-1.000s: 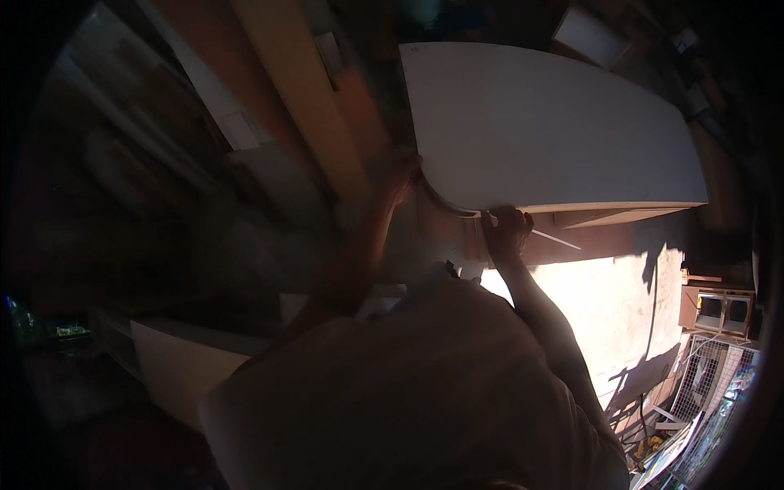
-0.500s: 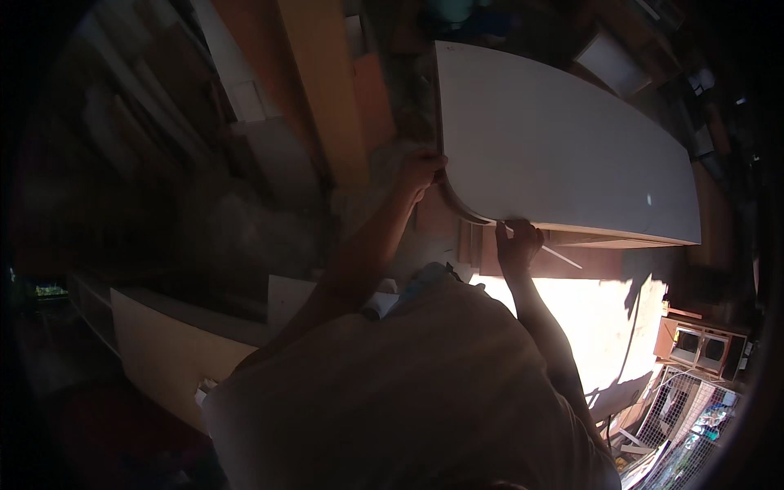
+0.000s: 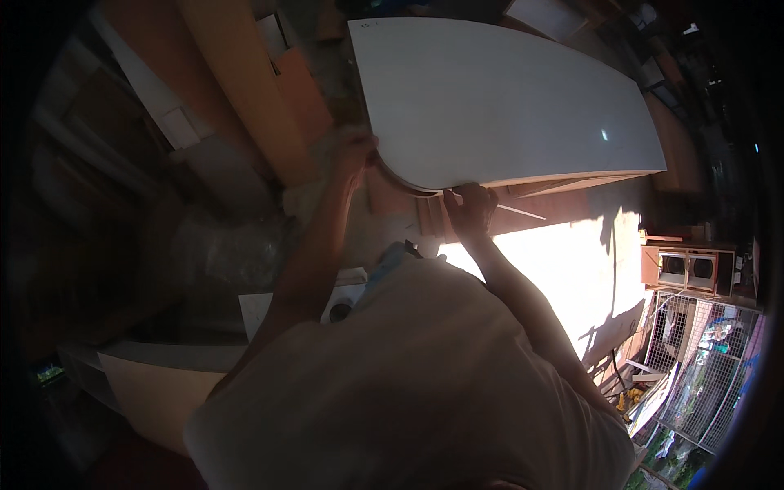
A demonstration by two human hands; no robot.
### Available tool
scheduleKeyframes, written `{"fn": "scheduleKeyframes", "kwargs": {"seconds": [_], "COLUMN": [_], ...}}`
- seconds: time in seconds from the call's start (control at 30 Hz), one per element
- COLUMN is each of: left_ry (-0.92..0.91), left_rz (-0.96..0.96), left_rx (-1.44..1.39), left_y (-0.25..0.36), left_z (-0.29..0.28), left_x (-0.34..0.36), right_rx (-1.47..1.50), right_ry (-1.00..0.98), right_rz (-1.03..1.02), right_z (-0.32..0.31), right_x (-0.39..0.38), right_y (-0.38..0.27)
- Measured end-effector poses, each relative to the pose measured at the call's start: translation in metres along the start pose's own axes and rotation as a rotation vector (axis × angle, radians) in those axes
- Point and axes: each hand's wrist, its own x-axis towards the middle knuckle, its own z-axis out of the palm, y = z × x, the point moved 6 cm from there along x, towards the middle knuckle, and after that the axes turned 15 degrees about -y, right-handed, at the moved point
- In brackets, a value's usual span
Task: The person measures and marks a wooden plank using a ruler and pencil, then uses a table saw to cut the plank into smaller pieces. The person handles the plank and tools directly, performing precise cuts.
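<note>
A large white panel (image 3: 510,102) with a rounded near corner lies ahead of me. A thin dark band (image 3: 404,182) runs around that curve. My left hand (image 3: 356,151), somewhat blurred, is closed at the curve's left end, gripping the edge. My right hand (image 3: 472,208) pinches the band at the curve's right end, just below the panel. A thin pale strip (image 3: 523,210) sticks out to the right of that hand; whether it is held is unclear. My light shirt fills the lower middle.
Long boards (image 3: 237,90) stand at left. A cream curved cabinet piece (image 3: 155,384) is at lower left. Sunlit floor (image 3: 555,278) stretches rightward toward a wooden cabinet (image 3: 686,269) and wire mesh (image 3: 694,359). Dark stacked items line the upper right.
The view has swung, with panel and hands shifting right, then left and upward in the picture. Both hands remain at either end of the curved edge.
</note>
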Motion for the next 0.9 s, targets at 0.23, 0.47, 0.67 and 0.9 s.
{"fn": "scheduleKeyframes", "kwargs": {"seconds": [0.23, 0.47, 0.67, 0.9], "left_ry": [0.037, 0.037, 0.032, 0.073], "left_rz": [-0.075, -0.110, -0.117, -0.100], "left_rx": [0.053, 0.113, 0.133, 0.073], "left_y": [0.012, 0.028, 0.028, 0.026], "left_z": [0.006, 0.018, 0.013, 0.011], "left_x": [-0.011, -0.021, -0.017, -0.019], "right_rx": [0.036, 0.076, 0.119, 0.083], "right_ry": [0.053, 0.033, 0.072, 0.094], "right_rz": [-0.013, 0.014, 0.021, 0.046], "right_z": [0.000, -0.004, -0.003, -0.005], "right_x": [-0.004, -0.003, -0.003, -0.002], "right_y": [0.001, -0.002, -0.001, -0.001]}}
